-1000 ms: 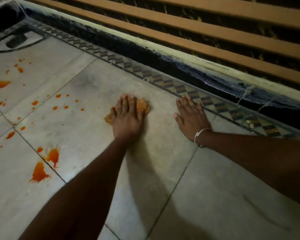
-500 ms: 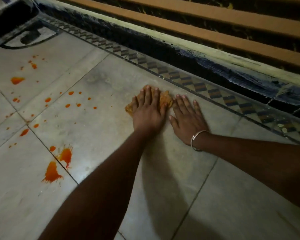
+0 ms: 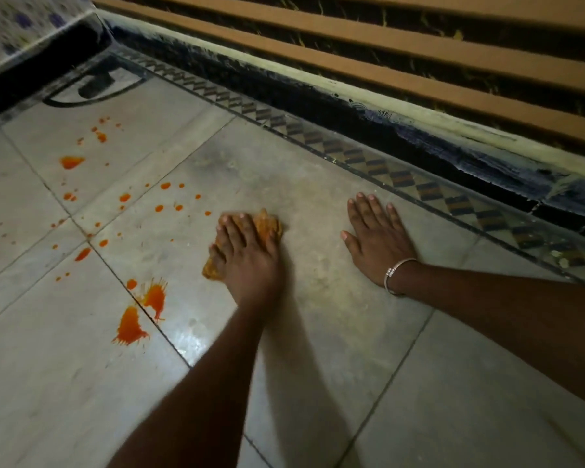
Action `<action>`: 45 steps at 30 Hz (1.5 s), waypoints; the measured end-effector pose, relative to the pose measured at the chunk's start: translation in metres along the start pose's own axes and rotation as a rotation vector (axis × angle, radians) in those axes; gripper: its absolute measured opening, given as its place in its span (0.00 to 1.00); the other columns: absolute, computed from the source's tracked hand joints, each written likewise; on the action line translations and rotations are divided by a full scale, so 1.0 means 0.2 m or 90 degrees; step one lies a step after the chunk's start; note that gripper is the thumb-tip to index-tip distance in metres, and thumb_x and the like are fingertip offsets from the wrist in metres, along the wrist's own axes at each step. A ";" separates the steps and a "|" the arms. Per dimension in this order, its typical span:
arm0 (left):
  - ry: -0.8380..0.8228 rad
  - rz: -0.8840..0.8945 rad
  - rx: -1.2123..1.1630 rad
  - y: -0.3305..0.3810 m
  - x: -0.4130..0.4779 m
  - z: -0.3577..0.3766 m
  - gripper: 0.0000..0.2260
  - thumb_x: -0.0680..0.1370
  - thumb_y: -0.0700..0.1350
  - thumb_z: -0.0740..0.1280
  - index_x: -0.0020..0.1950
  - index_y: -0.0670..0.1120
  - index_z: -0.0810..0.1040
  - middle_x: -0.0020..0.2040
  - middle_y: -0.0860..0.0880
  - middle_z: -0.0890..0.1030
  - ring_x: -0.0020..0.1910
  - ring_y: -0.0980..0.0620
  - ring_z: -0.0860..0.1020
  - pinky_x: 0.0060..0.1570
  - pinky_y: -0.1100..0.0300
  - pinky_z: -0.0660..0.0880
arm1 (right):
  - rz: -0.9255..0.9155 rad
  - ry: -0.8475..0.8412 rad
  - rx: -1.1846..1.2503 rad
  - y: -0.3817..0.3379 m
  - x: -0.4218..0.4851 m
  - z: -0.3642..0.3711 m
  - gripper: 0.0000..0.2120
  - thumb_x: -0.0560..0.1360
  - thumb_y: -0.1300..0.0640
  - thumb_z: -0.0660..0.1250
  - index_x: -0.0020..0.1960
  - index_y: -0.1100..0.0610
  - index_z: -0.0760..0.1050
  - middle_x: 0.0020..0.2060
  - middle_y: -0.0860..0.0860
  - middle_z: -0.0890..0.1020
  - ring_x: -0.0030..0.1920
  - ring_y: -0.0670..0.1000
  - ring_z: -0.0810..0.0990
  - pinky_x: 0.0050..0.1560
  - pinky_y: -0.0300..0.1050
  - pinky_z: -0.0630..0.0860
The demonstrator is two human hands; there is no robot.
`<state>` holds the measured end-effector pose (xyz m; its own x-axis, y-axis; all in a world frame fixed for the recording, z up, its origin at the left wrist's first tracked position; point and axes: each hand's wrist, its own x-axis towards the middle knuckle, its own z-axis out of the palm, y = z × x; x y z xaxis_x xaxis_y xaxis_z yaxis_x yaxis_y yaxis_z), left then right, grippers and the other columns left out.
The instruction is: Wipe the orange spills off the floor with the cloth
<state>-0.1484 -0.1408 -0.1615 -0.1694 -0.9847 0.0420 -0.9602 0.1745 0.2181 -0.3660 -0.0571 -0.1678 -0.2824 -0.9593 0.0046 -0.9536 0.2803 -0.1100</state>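
Observation:
My left hand (image 3: pixel 245 256) presses flat on a crumpled, orange-stained cloth (image 3: pixel 269 226) on the grey tiled floor (image 3: pixel 318 332); the cloth shows beyond my fingers and beside my thumb. My right hand (image 3: pixel 377 239) rests flat and open on the floor to the right, a silver bangle on its wrist. Orange spills lie left of the cloth: two large splashes (image 3: pixel 142 312) near a tile joint, small drops (image 3: pixel 159 207) further up, and a blotch (image 3: pixel 71 161) at the far left.
A patterned border strip (image 3: pixel 402 177) runs diagonally along a dark skirting (image 3: pixel 352 106) below a wall with brown bands (image 3: pixel 385 45). A dark painted shape (image 3: pixel 95 86) sits in the top-left corner, next to a floral-patterned surface (image 3: pixel 21 25).
My left hand has slid the cloth leftward, away from my right hand and toward the spills. The right hand stays planted on the floor.

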 end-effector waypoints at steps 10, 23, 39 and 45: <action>-0.062 0.181 -0.020 0.25 -0.34 0.05 0.31 0.85 0.62 0.45 0.86 0.50 0.49 0.85 0.45 0.45 0.84 0.47 0.40 0.81 0.43 0.39 | -0.075 0.010 0.028 -0.10 -0.06 0.02 0.34 0.78 0.46 0.37 0.81 0.58 0.53 0.80 0.55 0.55 0.81 0.53 0.50 0.79 0.54 0.47; -0.039 0.117 0.011 -0.27 0.18 -0.09 0.30 0.86 0.62 0.44 0.86 0.51 0.49 0.86 0.45 0.47 0.85 0.47 0.44 0.82 0.45 0.39 | -0.077 -0.005 0.028 -0.10 -0.08 0.00 0.31 0.80 0.45 0.41 0.81 0.52 0.51 0.80 0.56 0.55 0.80 0.56 0.52 0.79 0.56 0.49; -0.109 0.037 -0.243 -0.08 -0.88 -0.20 0.26 0.82 0.46 0.59 0.81 0.45 0.62 0.77 0.43 0.73 0.76 0.44 0.72 0.81 0.52 0.58 | -0.153 -0.233 -0.066 -0.24 -0.14 -0.30 0.28 0.84 0.46 0.47 0.81 0.47 0.41 0.81 0.54 0.41 0.81 0.53 0.42 0.79 0.50 0.44; -0.074 -0.184 -0.614 -0.12 -0.62 -0.45 0.11 0.82 0.52 0.65 0.61 0.49 0.78 0.55 0.46 0.85 0.55 0.43 0.82 0.56 0.49 0.79 | -0.177 -0.268 -0.094 -0.26 -0.19 -0.47 0.29 0.84 0.43 0.48 0.82 0.47 0.44 0.81 0.54 0.41 0.81 0.54 0.42 0.78 0.51 0.45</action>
<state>-0.0842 -0.0236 -0.0844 -0.0291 -0.9747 -0.2216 -0.3870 -0.1934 0.9015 -0.3148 -0.0316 -0.0696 0.0210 -0.9210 -0.3889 -0.9997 -0.0143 -0.0202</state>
